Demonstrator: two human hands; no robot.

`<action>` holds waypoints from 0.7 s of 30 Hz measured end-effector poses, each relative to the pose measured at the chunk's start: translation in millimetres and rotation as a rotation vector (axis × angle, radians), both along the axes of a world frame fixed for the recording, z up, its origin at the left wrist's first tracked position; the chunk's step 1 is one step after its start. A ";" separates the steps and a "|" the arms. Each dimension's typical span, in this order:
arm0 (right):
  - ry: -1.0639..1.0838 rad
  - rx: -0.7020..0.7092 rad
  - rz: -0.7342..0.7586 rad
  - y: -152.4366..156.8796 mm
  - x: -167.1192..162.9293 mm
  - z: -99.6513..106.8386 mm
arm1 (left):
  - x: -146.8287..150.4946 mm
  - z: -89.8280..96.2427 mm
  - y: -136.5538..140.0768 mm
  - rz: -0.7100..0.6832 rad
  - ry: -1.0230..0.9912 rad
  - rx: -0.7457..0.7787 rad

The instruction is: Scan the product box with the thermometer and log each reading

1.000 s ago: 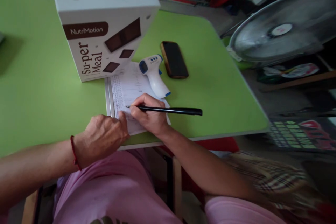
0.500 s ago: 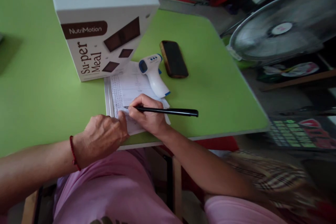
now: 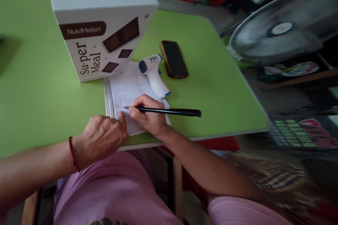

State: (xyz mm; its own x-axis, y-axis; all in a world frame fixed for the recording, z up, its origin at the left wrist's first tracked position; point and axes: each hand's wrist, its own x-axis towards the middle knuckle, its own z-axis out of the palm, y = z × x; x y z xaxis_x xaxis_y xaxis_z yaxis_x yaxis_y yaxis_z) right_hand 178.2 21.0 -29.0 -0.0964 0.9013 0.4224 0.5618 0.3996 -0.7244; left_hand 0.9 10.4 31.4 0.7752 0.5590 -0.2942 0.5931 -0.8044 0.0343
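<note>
A black pen (image 3: 182,112) is pinched in my right hand (image 3: 149,114), its tip touching lines of small handwriting on a white sheet of paper (image 3: 132,84). My left hand (image 3: 104,135) rests knuckles up at the sheet's lower left corner. Its fingers are curled under and partly hidden, and the thumb points toward the pen tip. Along the sheet's left edge runs a silver strip (image 3: 108,98). A white and blue infrared thermometer (image 3: 155,79) lies on the paper's upper right part, weighing on it close to my right hand.
A tall white box (image 3: 87,51) labelled NutriMotion stands behind the sheet, overlapping its upper left in view. Right of the thermometer lies a smartphone (image 3: 174,59) in a brown case. The green table (image 3: 211,88) ends at the right, beyond which stands a fan (image 3: 280,28).
The pen's rear end has swung very slightly to the right, while its tip stays at nearly the same spot on the paper. My left hand has hardly moved.
</note>
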 end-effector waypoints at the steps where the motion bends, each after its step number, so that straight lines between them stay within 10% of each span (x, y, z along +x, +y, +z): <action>1: -0.003 -0.012 0.004 0.0 -0.3 0.1 | -0.2 -0.3 0.0 0.000 -0.005 0.003; 21: -0.046 -0.092 -0.005 0.1 -2.4 0.1 | -1.2 -4.9 0.3 0.010 -0.023 0.006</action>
State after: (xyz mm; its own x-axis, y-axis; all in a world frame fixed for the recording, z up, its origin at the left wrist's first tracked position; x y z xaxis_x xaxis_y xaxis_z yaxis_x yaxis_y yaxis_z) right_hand 175.7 21.1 -28.9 -0.1094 0.9365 0.3332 0.5969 0.3299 -0.7314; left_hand -0.3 10.7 26.5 0.7761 0.5686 -0.2728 0.6004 -0.7985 0.0436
